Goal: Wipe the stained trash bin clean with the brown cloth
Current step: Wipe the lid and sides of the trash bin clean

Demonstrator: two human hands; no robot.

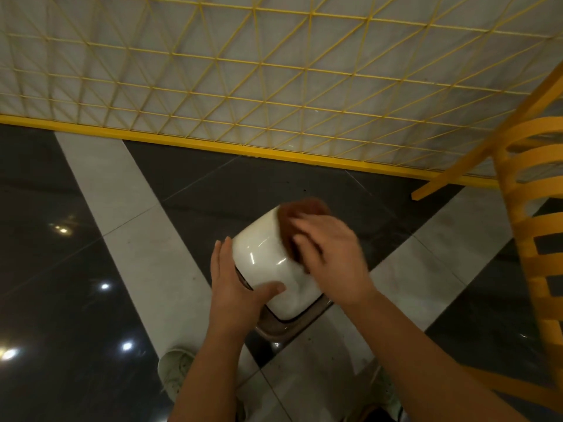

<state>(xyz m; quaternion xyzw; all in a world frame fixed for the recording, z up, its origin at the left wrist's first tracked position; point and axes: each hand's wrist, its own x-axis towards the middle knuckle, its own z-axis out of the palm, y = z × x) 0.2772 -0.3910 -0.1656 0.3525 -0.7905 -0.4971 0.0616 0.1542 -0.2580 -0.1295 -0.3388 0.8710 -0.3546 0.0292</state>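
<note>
Beside yellow fence (274,86), left hand (234,287) grips trash bin (268,263); right hand (332,254) presses brown cloth (300,213) flat.

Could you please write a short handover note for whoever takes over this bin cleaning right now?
Left hand: steadies the white trash bin, thumb across its side.
Right hand: presses the brown cloth on the bin's far end; it is blurred.
The bin is tipped with its base away from the person, above the tiled floor.
Done: the visible side looks glossy, no stains seen.
Left: hidden sides and rim are unchecked.
</note>
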